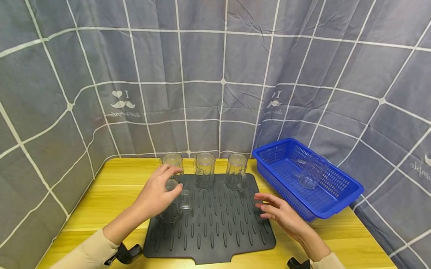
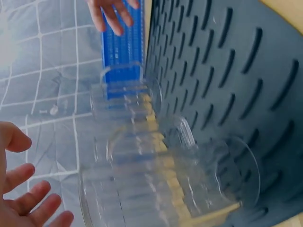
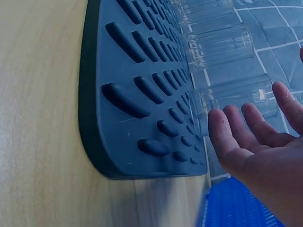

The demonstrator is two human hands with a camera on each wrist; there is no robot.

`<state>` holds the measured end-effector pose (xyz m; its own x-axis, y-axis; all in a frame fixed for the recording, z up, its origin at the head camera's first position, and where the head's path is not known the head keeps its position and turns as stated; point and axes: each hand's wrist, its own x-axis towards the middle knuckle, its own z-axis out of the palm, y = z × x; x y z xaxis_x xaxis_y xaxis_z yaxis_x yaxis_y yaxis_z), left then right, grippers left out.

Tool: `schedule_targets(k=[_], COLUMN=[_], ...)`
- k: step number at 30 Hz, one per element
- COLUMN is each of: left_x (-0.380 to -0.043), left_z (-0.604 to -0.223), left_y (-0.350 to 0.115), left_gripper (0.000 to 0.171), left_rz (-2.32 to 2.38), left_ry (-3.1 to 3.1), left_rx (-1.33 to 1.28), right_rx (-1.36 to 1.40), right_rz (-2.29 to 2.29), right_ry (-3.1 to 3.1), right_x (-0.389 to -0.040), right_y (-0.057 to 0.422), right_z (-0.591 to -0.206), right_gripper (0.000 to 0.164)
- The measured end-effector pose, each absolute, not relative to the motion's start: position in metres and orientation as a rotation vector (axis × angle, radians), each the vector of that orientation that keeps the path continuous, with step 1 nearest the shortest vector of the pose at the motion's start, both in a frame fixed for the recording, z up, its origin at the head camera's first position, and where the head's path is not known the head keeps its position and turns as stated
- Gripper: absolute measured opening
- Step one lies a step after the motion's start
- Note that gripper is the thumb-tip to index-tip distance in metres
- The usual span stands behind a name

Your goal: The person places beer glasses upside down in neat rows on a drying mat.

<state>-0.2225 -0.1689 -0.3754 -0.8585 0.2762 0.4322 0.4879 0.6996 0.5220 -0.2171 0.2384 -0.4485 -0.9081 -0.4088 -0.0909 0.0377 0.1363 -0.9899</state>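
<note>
A dark grey ribbed drying mat (image 1: 219, 230) lies on the table. Three clear glass mugs stand in a row at its far edge: a left mug (image 1: 177, 162), a middle mug (image 1: 204, 171) and a right mug (image 1: 236, 171). Nearer, on the mat's left side, stands another clear mug (image 1: 172, 213), its handle pointing right. My left hand (image 1: 161, 192) is at the top of this near mug, thumb and fingers spread; in the left wrist view, a gap shows between the fingers and the glass (image 2: 156, 189). My right hand (image 1: 282, 216) hovers by the mat's right edge, fingers loosely bent, holding nothing.
A blue plastic basket (image 1: 275, 188) stands at the right, touching or close to the mat. One clear mug (image 1: 311, 173) lies inside it. Behind the yellow wooden table (image 1: 106, 187) hangs a grey checked curtain (image 1: 203, 99).
</note>
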Motion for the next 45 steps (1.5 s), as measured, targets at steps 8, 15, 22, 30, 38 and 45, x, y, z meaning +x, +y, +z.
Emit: schedule_targets(k=[8, 15, 22, 30, 38, 45], left_x=[-0.215, -0.207, -0.202, -0.201, -0.201, -0.199], left_z=[-0.375, -0.377, -0.381, -0.383, -0.384, -0.393], left_y=[-0.16, -0.146, -0.127, -0.117, -0.112, -0.108], left_gripper=[0.037, 0.037, 0.038, 0.043, 0.046, 0.046], left_rz=[-1.096, -1.223, -1.356, -1.504, -1.608, -1.662], left_ry=[-2.485, -2.488, -2.546, -2.568, -2.579, -2.626], left_rx=[-0.76, -0.786, -0.697, -0.803, -0.862, -0.851], right_rx=[-0.378, -0.392, -0.363, -0.41, -0.449, -0.463], right_rz=[-1.808, -1.803, -1.786, -1.803, -1.764, -1.707], right_ry=[2.107, 2.13, 2.176, 2.207, 2.319, 2.471], right_x=[-0.217, -0.217, -0.216, -0.219, -0.23, -0.241], right_y=[0.238, 0.24, 0.241, 0.246, 0.251, 0.259], right_z=[-0.444, -0.438, -0.428, -0.417, -0.404, -0.386], right_gripper=[0.052, 0.05, 0.049, 0.05, 0.05, 0.053])
